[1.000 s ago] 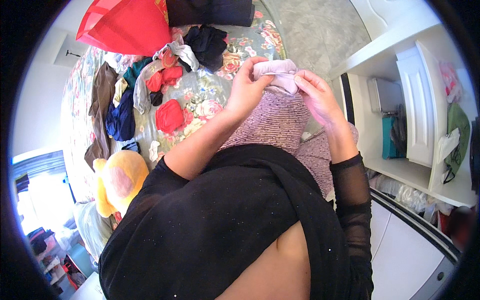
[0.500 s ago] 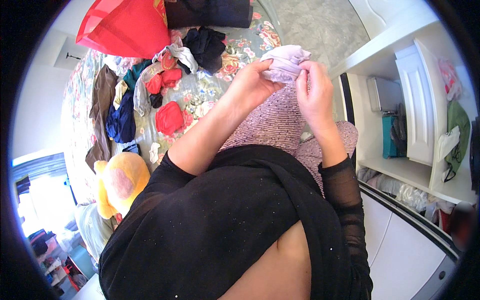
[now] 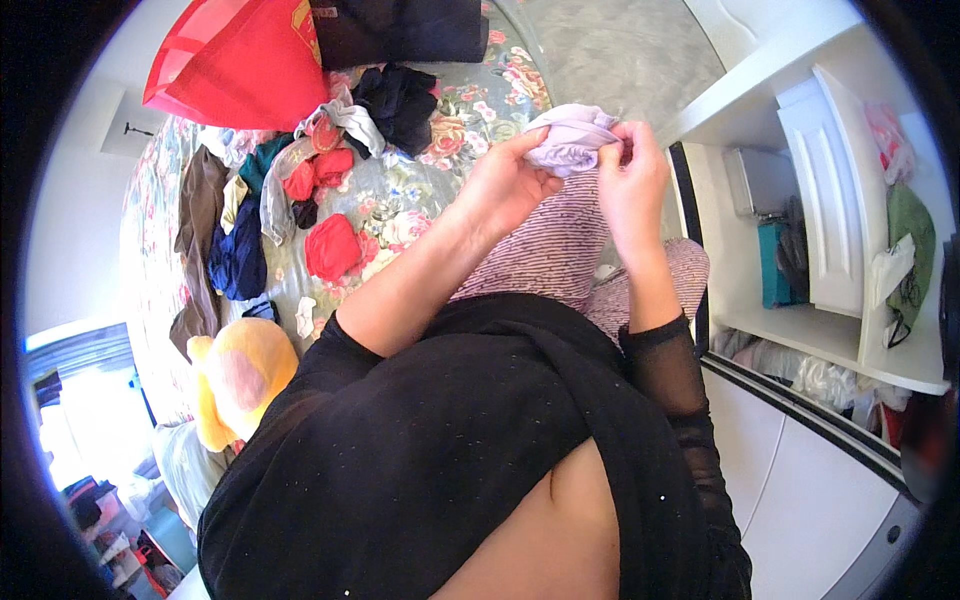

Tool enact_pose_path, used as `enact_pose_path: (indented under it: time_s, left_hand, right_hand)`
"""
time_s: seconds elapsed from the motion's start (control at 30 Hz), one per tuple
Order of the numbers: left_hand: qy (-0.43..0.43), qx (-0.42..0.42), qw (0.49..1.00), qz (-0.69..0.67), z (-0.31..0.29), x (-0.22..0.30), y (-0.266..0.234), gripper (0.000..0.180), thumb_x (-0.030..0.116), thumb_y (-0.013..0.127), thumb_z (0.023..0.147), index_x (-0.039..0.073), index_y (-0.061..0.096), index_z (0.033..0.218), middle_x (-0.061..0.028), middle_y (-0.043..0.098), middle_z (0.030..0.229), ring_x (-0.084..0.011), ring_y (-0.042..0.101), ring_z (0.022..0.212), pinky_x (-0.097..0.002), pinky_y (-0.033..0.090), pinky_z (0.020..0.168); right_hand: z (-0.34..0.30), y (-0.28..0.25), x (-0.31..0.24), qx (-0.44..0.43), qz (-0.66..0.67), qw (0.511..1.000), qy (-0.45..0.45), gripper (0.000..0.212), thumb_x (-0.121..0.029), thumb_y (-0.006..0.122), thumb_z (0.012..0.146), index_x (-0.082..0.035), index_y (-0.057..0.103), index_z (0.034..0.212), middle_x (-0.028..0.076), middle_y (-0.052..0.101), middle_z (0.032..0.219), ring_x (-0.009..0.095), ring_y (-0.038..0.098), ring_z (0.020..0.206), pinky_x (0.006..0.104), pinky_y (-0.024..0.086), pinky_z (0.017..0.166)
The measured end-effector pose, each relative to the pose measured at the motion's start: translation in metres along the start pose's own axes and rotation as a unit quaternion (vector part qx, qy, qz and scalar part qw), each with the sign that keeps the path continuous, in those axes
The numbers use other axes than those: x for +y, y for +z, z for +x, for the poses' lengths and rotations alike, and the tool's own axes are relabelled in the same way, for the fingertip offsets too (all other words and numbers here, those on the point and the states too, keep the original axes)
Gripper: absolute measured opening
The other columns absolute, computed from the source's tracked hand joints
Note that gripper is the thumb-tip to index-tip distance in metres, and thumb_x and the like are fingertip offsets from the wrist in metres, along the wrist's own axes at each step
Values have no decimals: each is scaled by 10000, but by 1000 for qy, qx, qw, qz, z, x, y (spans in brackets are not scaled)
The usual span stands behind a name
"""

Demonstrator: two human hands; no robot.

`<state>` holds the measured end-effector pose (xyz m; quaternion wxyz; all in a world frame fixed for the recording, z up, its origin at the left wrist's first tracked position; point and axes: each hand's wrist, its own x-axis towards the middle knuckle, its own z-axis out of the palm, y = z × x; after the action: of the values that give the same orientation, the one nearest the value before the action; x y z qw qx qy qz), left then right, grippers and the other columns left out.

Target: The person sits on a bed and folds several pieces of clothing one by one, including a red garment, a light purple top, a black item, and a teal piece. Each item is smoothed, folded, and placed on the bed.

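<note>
A small lilac bundle of soft cloth (image 3: 570,140), bunched and rolled up, is held above my lap. My left hand (image 3: 510,185) grips its left side, thumb on top and fingers curled beneath. At the bundle's right edge, my right hand (image 3: 635,170) pinches the fabric between thumb and fingers. Its exact kind of garment cannot be made out. On the floral bedspread (image 3: 405,225) to the left lie a rolled red cloth (image 3: 332,247), a black garment (image 3: 397,108) and a dark blue garment (image 3: 238,258).
A big red bag (image 3: 245,65) and a black bag (image 3: 400,32) stand at the far side of the bed. A yellow plush toy (image 3: 245,375) sits by my left side. To the right is an open white cabinet (image 3: 790,325) with things on its shelves.
My right fingers have shifted along the bundle's right edge, and the cloth there looks more twisted. My left hand keeps its hold. The whole view has shifted slightly.
</note>
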<state>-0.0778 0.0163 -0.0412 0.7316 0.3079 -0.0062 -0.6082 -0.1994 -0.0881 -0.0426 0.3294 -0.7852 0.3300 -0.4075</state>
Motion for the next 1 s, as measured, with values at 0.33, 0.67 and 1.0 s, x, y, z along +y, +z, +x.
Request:
enact_pose_path:
  time_s: [0.33, 0.67, 1.0]
  left_hand:
    - [-54, -36, 981, -182, 18, 15, -19, 276, 209, 478, 981, 8, 527, 1164, -108, 621, 1024, -191, 562, 840, -289, 464, 672]
    - [-79, -120, 984, -103, 16, 7, 3, 407, 313, 385, 964, 19, 579, 1167, -123, 652, 1133, -258, 621, 1053, -407, 496, 923]
    - [-104, -196, 975, -29, 0, 8, -6, 449, 278, 482, 922, -49, 531, 1226, -172, 633, 1164, -286, 630, 1052, -419, 487, 958]
  right_hand:
    - [5, 4, 18, -153, 688, 647, 291, 164, 31, 556, 830, -23, 580, 983, 93, 639, 955, 210, 606, 911, 359, 453, 892]
    - [-6, -4, -14, -43, 310, 948, 52, 239, 44, 542, 834, -29, 483, 1053, -67, 396, 650, 15, 336, 547, 189, 261, 503]
    - [0, -37, -7, -257, 544, 760, 246, 269, -30, 532, 845, 38, 590, 1099, 82, 653, 970, 146, 627, 878, 261, 492, 805]
